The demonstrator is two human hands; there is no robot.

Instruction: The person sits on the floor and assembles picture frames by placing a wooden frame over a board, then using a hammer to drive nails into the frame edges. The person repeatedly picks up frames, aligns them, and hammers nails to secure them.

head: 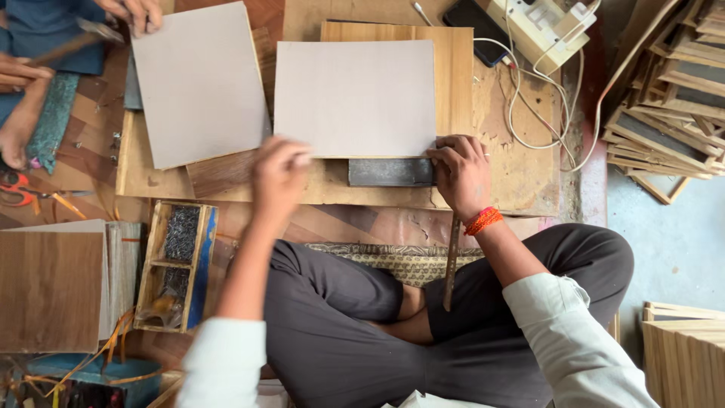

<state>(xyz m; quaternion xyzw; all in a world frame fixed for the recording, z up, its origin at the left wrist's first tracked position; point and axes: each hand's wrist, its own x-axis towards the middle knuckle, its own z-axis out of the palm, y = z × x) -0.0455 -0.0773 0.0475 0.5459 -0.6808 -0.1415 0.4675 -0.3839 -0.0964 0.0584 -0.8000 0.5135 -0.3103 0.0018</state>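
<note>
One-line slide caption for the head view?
Seated cross-legged, both hands, left and right, at a grey board's lower edge.

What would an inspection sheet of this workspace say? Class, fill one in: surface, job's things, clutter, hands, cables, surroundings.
Surface: low wooden board, worn and scuffed.
Job's things: grey sheet on a wood panel; dark metal block under its near edge.
Clutter: second grey sheet; nail box; scissors; phone.
Hands: left hand at the sheet's near edge, blurred; right hand on the block's end.
Cables: white cables loop from a white device.
Surroundings: stacked wooden frames; another person's hand at the top left.
</note>
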